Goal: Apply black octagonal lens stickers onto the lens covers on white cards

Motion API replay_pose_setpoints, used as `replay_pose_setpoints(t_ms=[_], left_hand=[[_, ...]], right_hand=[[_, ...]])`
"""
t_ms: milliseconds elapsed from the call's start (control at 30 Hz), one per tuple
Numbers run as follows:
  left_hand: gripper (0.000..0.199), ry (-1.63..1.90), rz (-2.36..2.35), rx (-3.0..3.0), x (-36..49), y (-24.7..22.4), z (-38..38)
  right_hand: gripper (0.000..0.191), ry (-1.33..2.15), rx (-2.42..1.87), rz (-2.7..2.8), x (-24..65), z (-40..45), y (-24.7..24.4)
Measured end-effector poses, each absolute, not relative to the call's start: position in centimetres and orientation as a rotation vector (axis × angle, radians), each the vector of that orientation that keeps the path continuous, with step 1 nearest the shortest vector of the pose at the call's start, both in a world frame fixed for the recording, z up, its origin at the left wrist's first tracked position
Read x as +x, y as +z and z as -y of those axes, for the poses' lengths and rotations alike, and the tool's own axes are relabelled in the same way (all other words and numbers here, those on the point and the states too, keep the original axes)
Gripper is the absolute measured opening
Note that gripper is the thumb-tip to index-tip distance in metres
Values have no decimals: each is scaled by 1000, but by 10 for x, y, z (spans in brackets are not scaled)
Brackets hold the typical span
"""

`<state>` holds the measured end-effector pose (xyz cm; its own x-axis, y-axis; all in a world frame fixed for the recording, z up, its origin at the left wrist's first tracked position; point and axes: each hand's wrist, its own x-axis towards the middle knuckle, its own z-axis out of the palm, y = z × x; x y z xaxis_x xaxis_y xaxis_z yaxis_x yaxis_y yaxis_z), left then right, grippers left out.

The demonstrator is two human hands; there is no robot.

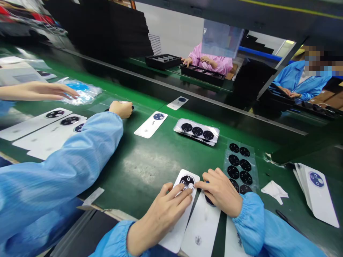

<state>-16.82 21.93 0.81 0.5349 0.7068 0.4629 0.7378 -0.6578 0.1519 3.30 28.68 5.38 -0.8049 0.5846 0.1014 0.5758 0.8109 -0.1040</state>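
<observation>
In front of me at the table edge lies a white phone back panel with a black round-cornered camera decal near its top. My left hand rests over this panel, fingers stretched out and touching the decal's lower edge. From the other side, my right hand reaches its index finger to the decal's right edge; the thumb is apart from it. Below the right hand lies a second white panel, its decal partly covered. Beside it a third panel is partly hidden by my right sleeve.
A sheet of black decals lies beyond my right hand, near a crumpled white tissue and a panel stack. Farther back is a decal strip pile. At left, a co-worker's blue sleeve crosses the table over several panels.
</observation>
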Motion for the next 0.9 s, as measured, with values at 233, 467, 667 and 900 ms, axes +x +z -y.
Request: replay_pose_setpoints(t_ms=[233, 467, 667, 900], left_hand=[[29, -676, 1272, -2736, -161, 12, -230], [34, -430, 1325, -2895, -145, 42, -237], [29, -699, 1194, -3053, -120, 45, -250], [20, -578, 1111, -3007, -107, 33, -259]], right_hand=[[18, 119, -922, 2871, 41, -290, 59], [15, 530, -1373, 2533, 91, -253, 87], [32, 228, -1138, 2632, 94, -196, 54], [29, 17, -977, 2640, 91, -191, 24]])
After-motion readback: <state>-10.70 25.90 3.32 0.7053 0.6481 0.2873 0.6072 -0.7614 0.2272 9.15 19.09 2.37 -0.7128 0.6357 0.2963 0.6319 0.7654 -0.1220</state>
